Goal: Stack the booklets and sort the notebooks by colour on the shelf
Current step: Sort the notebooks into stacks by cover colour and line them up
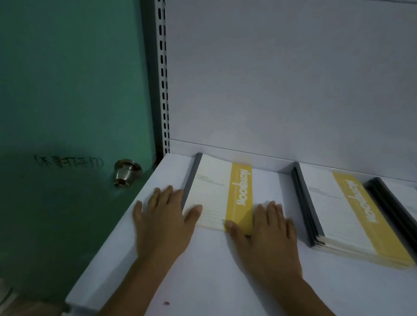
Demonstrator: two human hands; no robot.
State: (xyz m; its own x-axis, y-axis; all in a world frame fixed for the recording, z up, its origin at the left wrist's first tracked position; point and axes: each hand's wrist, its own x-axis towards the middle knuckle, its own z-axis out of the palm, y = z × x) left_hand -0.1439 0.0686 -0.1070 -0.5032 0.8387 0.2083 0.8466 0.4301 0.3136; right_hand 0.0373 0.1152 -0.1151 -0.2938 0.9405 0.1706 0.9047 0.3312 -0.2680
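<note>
Dim room. White shelf board [212, 282] in front of a pale back panel [295, 76], with a slotted upright [164, 74] at the left edge. Left of that, a green door [60, 94] with a round metal knob [126, 173] and a few handwritten characters [69, 162] beside it. Small reddish spot [166, 303] on the near part of the board.

Yellow-banded notebook [215, 197] lying flat at the board's left end, grey spine to the left, far edge close to the back panel. Left hand [162, 218] flat on the board just beside the spine, fingers straight and spread, thumb resting on the cover's near left corner; gripping nothing. Right hand [265, 230] likewise flat, fingers straight on the board just right of the notebook, thumb across the near end of the yellow band; nothing clasped.

Further right, apart from that notebook, a matching stack [344, 217] with the same yellow band, edges slightly uneven. Right beside it, a black-spined stack [407, 227] with a blue-and-white top cover, cut off by the frame edge.
</note>
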